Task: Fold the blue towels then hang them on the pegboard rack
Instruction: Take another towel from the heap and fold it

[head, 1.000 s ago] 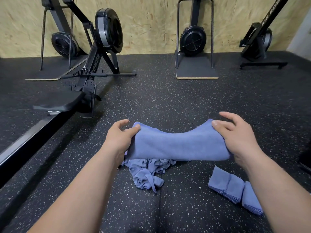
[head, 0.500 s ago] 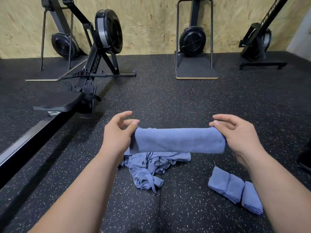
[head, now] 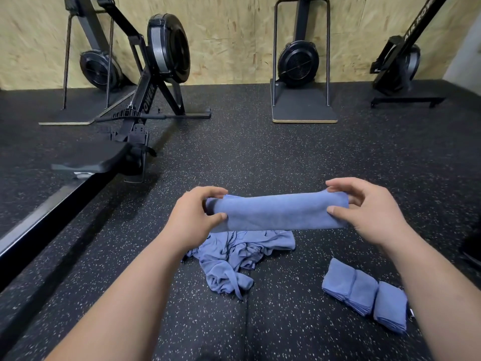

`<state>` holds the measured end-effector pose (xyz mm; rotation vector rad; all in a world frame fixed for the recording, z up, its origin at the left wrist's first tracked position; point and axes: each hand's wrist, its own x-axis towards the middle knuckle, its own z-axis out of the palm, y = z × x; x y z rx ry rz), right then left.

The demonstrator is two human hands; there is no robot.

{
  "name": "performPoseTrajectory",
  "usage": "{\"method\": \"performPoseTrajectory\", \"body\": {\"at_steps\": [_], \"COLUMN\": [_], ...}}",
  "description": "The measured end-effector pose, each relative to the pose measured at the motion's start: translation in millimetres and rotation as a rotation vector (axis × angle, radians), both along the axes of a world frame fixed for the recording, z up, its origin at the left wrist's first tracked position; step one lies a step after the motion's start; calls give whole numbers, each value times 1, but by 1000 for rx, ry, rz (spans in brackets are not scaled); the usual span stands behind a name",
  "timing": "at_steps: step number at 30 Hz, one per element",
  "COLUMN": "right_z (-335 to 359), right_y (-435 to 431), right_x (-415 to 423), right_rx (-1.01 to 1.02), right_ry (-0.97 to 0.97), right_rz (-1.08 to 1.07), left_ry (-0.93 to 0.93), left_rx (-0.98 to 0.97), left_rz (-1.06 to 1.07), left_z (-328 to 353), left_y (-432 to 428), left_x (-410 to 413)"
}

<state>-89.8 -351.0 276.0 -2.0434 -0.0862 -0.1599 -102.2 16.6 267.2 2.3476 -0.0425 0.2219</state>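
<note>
Towel [head: 277, 213] folded narrower, long axis left-right.

We see a plain, soft periwinkle-blue towel [head: 279, 212], and below it a crumpled pile of towels [head: 234, 259] and three folded towels [head: 365, 295] in the same solid blue. The floor [head: 286, 152] under them is black rubber flecked with small white and pale speckles. Behind, we see black rowing machines [head: 156, 63] against a pale yellow-tan chipboard wall [head: 234, 35] with a flaky wood-strand pattern.
</note>
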Motion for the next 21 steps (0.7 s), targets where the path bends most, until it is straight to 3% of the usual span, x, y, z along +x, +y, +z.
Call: {"method": "performPoseTrajectory", "body": {"at_steps": [6, 12, 14, 17, 21], "right_z": [-5, -9, -12, -12, -11], "right_y": [2, 1, -2, -2, 10], "right_x": [0, 3, 6, 7, 7], "right_rx": [-245, -368, -320, 38, 264], "right_ry": [-40, -7, 23, 78, 69], "right_rz": [-50, -58, -46, -57, -114], "left_ry": [-89, -19, 100, 291, 232], "left_rx": [156, 180, 15, -456, -720], "left_rz": [49, 66, 92, 98, 135], "left_z": [1, -1, -3, -3, -1], "left_y": [-2, -3, 1, 6, -4], "left_x": [-2, 1, 3, 4, 7]}}
